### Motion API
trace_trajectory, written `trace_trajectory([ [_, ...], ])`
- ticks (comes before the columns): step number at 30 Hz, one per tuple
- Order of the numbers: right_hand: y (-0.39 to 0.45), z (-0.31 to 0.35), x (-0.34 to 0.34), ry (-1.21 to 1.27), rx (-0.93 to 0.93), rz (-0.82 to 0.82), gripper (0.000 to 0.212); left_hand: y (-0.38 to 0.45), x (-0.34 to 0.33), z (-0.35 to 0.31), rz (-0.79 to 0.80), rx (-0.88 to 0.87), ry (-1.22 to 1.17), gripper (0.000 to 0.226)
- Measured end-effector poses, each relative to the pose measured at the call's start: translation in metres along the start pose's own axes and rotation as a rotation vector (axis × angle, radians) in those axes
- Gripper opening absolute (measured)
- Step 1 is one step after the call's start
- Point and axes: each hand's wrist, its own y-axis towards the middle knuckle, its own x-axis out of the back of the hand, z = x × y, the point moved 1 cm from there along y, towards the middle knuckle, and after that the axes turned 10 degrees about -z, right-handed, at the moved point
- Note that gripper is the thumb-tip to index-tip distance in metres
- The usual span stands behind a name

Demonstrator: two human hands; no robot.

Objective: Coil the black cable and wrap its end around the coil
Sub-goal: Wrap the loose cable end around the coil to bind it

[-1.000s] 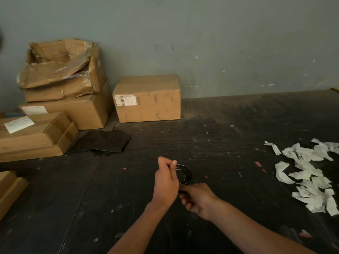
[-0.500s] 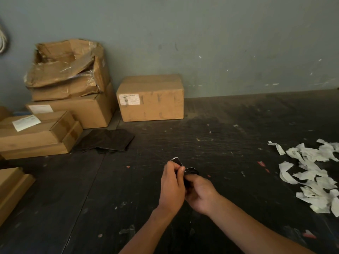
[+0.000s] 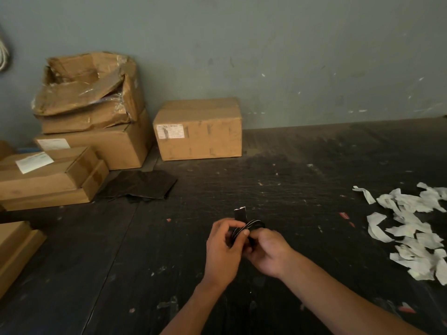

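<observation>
Grip: I am pinching the black cable coil (image 3: 254, 226) between both hands, held above the dark floor (image 3: 290, 189).
Left hand (image 3: 223, 249): I am curling its fingers closed around the near side of the coil, thumb pressing toward my right hand.
Right hand (image 3: 267, 252): I am closing it on the coil's right side; its fingertips are tucking under the loops, so I cannot make out exactly where they are touching.
Coil: only a few thin arcs are showing above my knuckles, catching light; the rest is hiding inside my hands.
Flat black end (image 3: 240, 215): a short dark tab with a pale top edge is sticking up just beyond my left fingers; how it is joining the coil is hidden, and I cannot tell what it is.
Forearms: both are running out of the bottom edge of the view.
Beyond the grip, to the left: a dark flat sheet (image 3: 140, 186) is lying on the floor, its texture hard to read.
Further left: stacked cardboard boxes (image 3: 92, 131) are standing against the wall (image 3: 266, 56), the top one crushed; the flat ones nearest the left edge are cut off.
Straight beyond: a single closed box (image 3: 200, 131) with an unreadable label.
Right of the grip: torn white paper scraps (image 3: 411, 226) are lying well apart from my hands, running off the right edge.
</observation>
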Motion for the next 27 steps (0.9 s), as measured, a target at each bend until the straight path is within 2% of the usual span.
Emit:
trace_trajectory([
  [6,-0.003,0.004,0.002,-0.151,-0.008,0.042,0.022,0.006,0.008,0.007,-0.063,0.169,-0.084,0.020],
  [8,-0.005,0.004,0.003,-0.264,0.033,0.054,0.021,0.007,0.010,0.008,-0.064,0.168,-0.073,0.020],
  [12,-0.007,-0.002,0.004,-0.506,0.284,-0.049,0.018,0.010,0.011,0.010,-0.110,0.136,-0.019,0.020],
  [15,-0.007,-0.004,0.005,-0.483,0.491,-0.118,0.022,0.012,0.010,0.010,-0.100,0.115,0.010,0.019],
  [18,-0.007,0.000,0.007,-0.459,0.570,-0.042,0.019,0.014,0.009,0.008,-0.064,0.097,0.026,0.021],
  [21,-0.005,0.001,0.012,-0.452,0.565,0.061,0.029,0.017,0.011,0.007,-0.035,0.133,0.016,0.020],
  [23,-0.003,0.006,0.016,-0.503,0.636,0.079,0.033,0.018,0.015,0.007,-0.010,0.166,0.023,0.019],
  [27,-0.002,0.018,0.021,-0.702,0.840,0.110,0.025,0.013,0.019,0.011,0.047,0.201,0.034,0.017],
])
